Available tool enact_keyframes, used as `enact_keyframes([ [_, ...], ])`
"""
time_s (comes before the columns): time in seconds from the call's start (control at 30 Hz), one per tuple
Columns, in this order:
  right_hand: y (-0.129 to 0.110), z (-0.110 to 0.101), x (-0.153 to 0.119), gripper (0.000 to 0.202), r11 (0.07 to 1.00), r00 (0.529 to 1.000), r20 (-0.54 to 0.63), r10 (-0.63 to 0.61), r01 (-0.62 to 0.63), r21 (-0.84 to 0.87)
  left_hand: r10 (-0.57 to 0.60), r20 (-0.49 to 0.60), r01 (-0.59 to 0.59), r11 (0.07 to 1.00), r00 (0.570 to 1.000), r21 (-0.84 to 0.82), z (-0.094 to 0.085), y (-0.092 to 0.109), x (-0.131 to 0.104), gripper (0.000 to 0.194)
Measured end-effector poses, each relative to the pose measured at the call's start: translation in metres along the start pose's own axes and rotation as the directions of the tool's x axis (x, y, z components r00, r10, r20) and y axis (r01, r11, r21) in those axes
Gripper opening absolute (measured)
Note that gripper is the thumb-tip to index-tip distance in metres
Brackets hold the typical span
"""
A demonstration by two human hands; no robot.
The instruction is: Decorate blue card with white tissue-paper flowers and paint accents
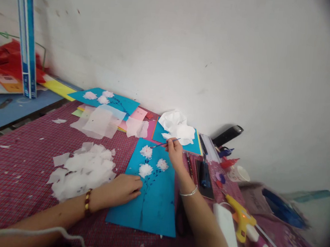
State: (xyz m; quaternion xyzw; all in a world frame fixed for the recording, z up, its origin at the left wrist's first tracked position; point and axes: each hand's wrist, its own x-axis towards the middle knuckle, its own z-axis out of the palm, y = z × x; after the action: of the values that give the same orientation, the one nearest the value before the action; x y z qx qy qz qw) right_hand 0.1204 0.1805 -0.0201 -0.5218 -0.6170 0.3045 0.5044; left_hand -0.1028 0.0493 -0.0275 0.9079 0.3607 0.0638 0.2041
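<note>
Thin blue-handled paintbrush [165, 143] sits pinched in the right hand [176, 153], its long axis running nearly level across the view, tilted a little: the bristle tip points left and slightly down, toward the uppermost white tissue flower [146, 151], while the handle end rises to the right past the fingers. The tip is right at that flower's edge; contact cannot be told. The right hand's fingers are curled closed around the handle.

Below it lies the blue rectangular card sheet [155, 202] on the red checked tabletop [22, 154], its long side running away from the person, with three white flowers and dark painted stems. The left hand [125, 189] rests palm down with fingers loosely bent on the card's left edge, holding nothing, fingertips just beside the lowest flower. A heap of white tissue pieces [83, 170] lies left of the card.
</note>
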Motion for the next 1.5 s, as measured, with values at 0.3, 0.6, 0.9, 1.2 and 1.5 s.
enact_keyframes([
  [0.3, -0.002, -0.005, 0.000, 0.033, 0.999, 1.000, 0.004, 0.013, -0.013, 0.035, 0.008, -0.015, -0.008, 1.000, 1.000, -0.005, 0.005, -0.004, -0.001, 0.017],
  [0.6, -0.011, -0.008, -0.007, 0.034, 1.000, 1.000, -0.003, -0.018, 0.018, 0.018, 0.007, -0.011, -0.007, 1.000, 1.000, -0.010, 0.003, -0.001, -0.001, 0.018],
  [0.9, -0.017, -0.011, -0.014, 0.032, 0.999, 0.999, 0.031, -0.041, 0.041, 0.001, 0.010, -0.004, -0.010, 1.000, 1.000, -0.002, 0.003, -0.002, -0.001, 0.018],
  [1.2, -0.013, -0.009, -0.021, 0.029, 0.996, 0.997, 0.037, -0.065, 0.067, -0.055, 0.033, -0.043, -0.034, 0.999, 0.999, -0.018, 0.007, -0.005, -0.001, 0.018],
  [1.5, -0.016, -0.005, -0.023, 0.029, 0.996, 0.996, 0.053, -0.071, 0.073, -0.051, 0.020, -0.044, -0.022, 0.999, 0.999, -0.031, 0.004, -0.002, 0.000, 0.019],
])
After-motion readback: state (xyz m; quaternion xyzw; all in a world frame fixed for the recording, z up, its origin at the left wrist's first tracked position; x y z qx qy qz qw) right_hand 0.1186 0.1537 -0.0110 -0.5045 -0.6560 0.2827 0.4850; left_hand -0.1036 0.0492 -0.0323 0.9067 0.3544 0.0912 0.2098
